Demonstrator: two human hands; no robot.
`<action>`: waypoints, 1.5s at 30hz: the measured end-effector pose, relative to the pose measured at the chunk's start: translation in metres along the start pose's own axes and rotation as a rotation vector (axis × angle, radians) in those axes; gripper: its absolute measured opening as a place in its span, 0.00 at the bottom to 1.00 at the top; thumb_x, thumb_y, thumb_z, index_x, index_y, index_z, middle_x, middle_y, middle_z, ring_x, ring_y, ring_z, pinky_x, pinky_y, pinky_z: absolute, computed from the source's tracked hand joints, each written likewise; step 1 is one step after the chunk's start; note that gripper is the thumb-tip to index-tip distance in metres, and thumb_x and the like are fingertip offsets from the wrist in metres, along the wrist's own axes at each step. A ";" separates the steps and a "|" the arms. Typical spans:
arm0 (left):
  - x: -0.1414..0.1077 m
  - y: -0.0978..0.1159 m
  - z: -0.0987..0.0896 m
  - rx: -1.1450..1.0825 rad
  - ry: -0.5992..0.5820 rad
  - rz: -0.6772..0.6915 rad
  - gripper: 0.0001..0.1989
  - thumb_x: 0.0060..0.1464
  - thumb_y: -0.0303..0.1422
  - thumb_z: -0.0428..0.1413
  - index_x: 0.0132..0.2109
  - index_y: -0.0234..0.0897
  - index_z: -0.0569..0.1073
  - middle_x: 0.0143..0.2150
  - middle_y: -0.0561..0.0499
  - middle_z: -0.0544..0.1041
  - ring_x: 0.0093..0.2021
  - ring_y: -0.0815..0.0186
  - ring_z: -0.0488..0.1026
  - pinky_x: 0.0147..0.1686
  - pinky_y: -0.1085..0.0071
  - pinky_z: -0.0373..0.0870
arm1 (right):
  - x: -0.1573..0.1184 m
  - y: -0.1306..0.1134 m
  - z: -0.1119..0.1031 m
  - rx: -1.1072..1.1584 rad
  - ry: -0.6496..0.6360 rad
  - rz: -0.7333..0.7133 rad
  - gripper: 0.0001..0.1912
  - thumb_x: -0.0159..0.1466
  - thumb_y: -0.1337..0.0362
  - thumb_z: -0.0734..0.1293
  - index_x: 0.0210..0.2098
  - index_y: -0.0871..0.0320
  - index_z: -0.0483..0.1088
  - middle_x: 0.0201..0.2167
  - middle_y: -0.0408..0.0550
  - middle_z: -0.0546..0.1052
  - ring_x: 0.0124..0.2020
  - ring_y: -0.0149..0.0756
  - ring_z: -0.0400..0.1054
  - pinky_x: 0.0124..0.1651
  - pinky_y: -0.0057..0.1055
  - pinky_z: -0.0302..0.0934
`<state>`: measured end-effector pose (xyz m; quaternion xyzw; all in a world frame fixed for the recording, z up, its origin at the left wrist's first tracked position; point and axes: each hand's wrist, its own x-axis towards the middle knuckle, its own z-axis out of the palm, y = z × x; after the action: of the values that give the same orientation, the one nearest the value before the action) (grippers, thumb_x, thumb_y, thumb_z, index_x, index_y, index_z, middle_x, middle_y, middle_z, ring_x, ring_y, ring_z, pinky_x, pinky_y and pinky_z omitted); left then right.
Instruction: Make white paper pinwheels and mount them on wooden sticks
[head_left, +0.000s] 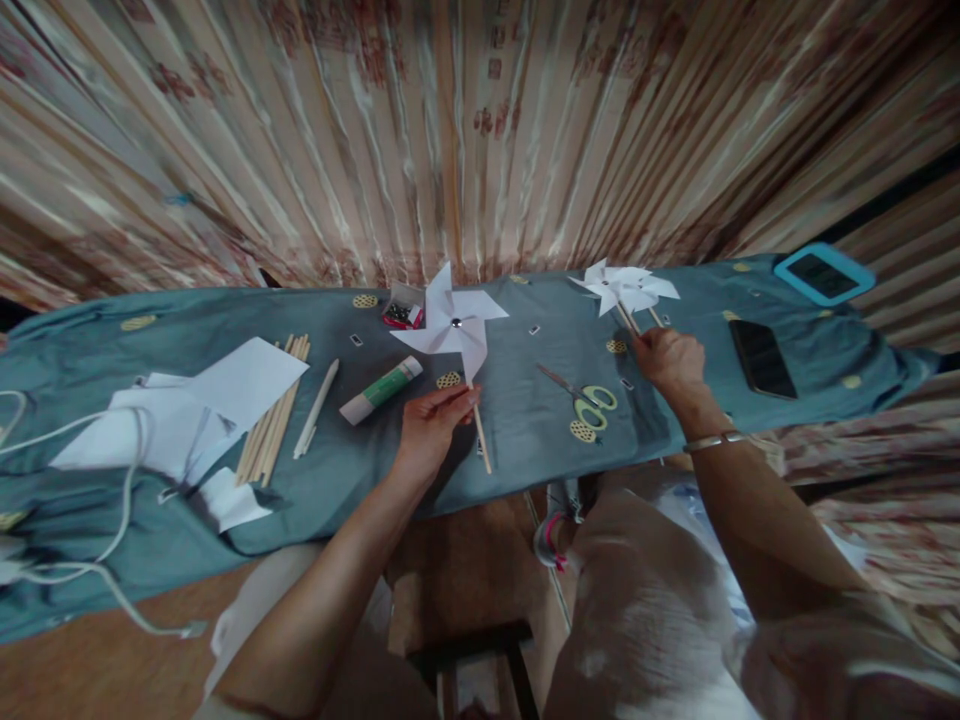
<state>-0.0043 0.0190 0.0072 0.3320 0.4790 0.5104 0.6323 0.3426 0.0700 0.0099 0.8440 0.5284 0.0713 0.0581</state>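
Observation:
Near the middle of the cloth-covered table, my left hand (437,422) pinches the wooden stick of a white paper pinwheel (469,322), whose blades point away from me. A dark, shiny pin shows at its centre. At the right, my right hand (671,362) is closed on the stick of another white pinwheel (606,285). A further white pinwheel (643,290) overlaps that one, its stick ending beside my right fingers. Green-handled scissors (589,402) lie between my hands. A green and white glue stick (381,390) rests just left of my left hand.
Left of the glue are a white pen (319,405), several wooden sticks (264,440) and white paper sheets (169,425). A white cable (124,510) crosses the left end. Behind sits a small box of pins (403,308). Rightward lie a black phone (763,358) and a blue-framed device (825,274).

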 end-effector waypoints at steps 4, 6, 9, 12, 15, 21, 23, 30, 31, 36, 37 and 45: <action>0.001 -0.001 0.000 0.015 -0.002 0.009 0.13 0.36 0.38 0.72 0.31 0.36 0.84 0.27 0.50 0.80 0.27 0.69 0.70 0.31 0.71 0.69 | 0.003 0.001 0.004 0.005 -0.016 -0.007 0.23 0.70 0.56 0.59 0.47 0.66 0.78 0.43 0.71 0.80 0.46 0.57 0.76 0.46 0.44 0.65; 0.001 -0.001 0.000 0.012 -0.005 0.006 0.13 0.36 0.38 0.72 0.31 0.36 0.84 0.28 0.49 0.81 0.27 0.69 0.70 0.31 0.71 0.70 | 0.005 0.003 0.005 0.022 -0.020 0.003 0.23 0.70 0.54 0.60 0.46 0.65 0.79 0.43 0.69 0.81 0.47 0.59 0.76 0.46 0.44 0.65; 0.000 0.000 0.000 -0.001 -0.006 -0.001 0.13 0.35 0.39 0.72 0.30 0.37 0.84 0.29 0.49 0.81 0.27 0.70 0.70 0.31 0.71 0.70 | 0.010 0.008 0.006 0.038 -0.008 0.036 0.23 0.71 0.54 0.58 0.48 0.63 0.78 0.44 0.67 0.81 0.47 0.57 0.76 0.46 0.43 0.65; 0.000 0.000 0.000 0.013 -0.005 -0.005 0.14 0.35 0.40 0.73 0.31 0.38 0.85 0.28 0.50 0.81 0.27 0.69 0.70 0.31 0.71 0.71 | 0.015 0.014 0.008 0.041 0.006 0.049 0.22 0.70 0.56 0.58 0.49 0.64 0.78 0.45 0.68 0.81 0.46 0.54 0.76 0.46 0.42 0.65; 0.001 0.000 0.000 0.031 0.006 -0.008 0.15 0.34 0.41 0.73 0.31 0.38 0.85 0.28 0.50 0.81 0.27 0.68 0.70 0.31 0.71 0.71 | 0.020 0.016 0.012 0.049 -0.001 0.048 0.22 0.68 0.56 0.61 0.47 0.66 0.79 0.45 0.69 0.81 0.45 0.54 0.75 0.46 0.42 0.65; 0.002 0.000 0.001 0.016 0.016 -0.018 0.16 0.33 0.40 0.73 0.31 0.37 0.84 0.30 0.49 0.82 0.27 0.68 0.71 0.32 0.70 0.71 | 0.023 0.013 0.017 0.058 0.005 0.053 0.21 0.67 0.58 0.61 0.46 0.67 0.79 0.44 0.70 0.81 0.45 0.56 0.75 0.48 0.44 0.65; 0.002 0.000 0.001 0.013 0.010 -0.014 0.14 0.34 0.39 0.73 0.31 0.36 0.84 0.29 0.49 0.82 0.27 0.68 0.70 0.31 0.70 0.70 | 0.023 0.011 0.015 0.058 0.016 0.057 0.22 0.68 0.59 0.60 0.46 0.67 0.79 0.44 0.70 0.81 0.45 0.56 0.75 0.48 0.44 0.65; 0.002 0.000 -0.001 0.026 -0.003 0.011 0.13 0.36 0.39 0.73 0.31 0.38 0.84 0.29 0.49 0.81 0.27 0.68 0.70 0.32 0.70 0.71 | 0.021 0.014 0.009 0.040 0.076 0.069 0.20 0.69 0.61 0.60 0.47 0.67 0.78 0.43 0.69 0.81 0.41 0.51 0.76 0.44 0.40 0.64; 0.002 0.000 -0.001 0.029 -0.003 0.013 0.13 0.36 0.39 0.73 0.31 0.39 0.85 0.29 0.50 0.81 0.27 0.68 0.70 0.32 0.70 0.70 | 0.022 0.015 0.009 0.041 0.073 0.075 0.20 0.69 0.60 0.60 0.47 0.67 0.78 0.43 0.69 0.80 0.41 0.51 0.76 0.43 0.40 0.63; 0.003 -0.001 -0.002 0.038 -0.004 0.024 0.11 0.38 0.38 0.71 0.31 0.38 0.85 0.27 0.50 0.80 0.27 0.68 0.70 0.31 0.71 0.70 | 0.024 0.021 0.011 0.050 0.032 0.087 0.22 0.71 0.57 0.60 0.47 0.68 0.79 0.41 0.71 0.80 0.41 0.50 0.74 0.41 0.38 0.59; 0.003 -0.001 -0.003 0.037 -0.006 0.027 0.11 0.38 0.37 0.71 0.31 0.38 0.85 0.27 0.50 0.81 0.27 0.69 0.70 0.31 0.71 0.70 | 0.025 0.021 0.011 0.052 0.025 0.084 0.22 0.71 0.57 0.60 0.47 0.69 0.79 0.41 0.71 0.79 0.41 0.49 0.74 0.40 0.39 0.57; 0.004 -0.002 -0.004 0.039 -0.010 0.033 0.13 0.38 0.40 0.72 0.31 0.37 0.84 0.30 0.49 0.82 0.27 0.69 0.71 0.31 0.72 0.71 | 0.020 0.021 0.006 0.052 0.038 0.031 0.22 0.70 0.59 0.61 0.50 0.73 0.76 0.42 0.74 0.79 0.43 0.51 0.74 0.44 0.40 0.57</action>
<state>-0.0072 0.0227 0.0033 0.3547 0.4804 0.5096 0.6195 0.3707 0.0789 0.0085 0.8517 0.5181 0.0745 0.0251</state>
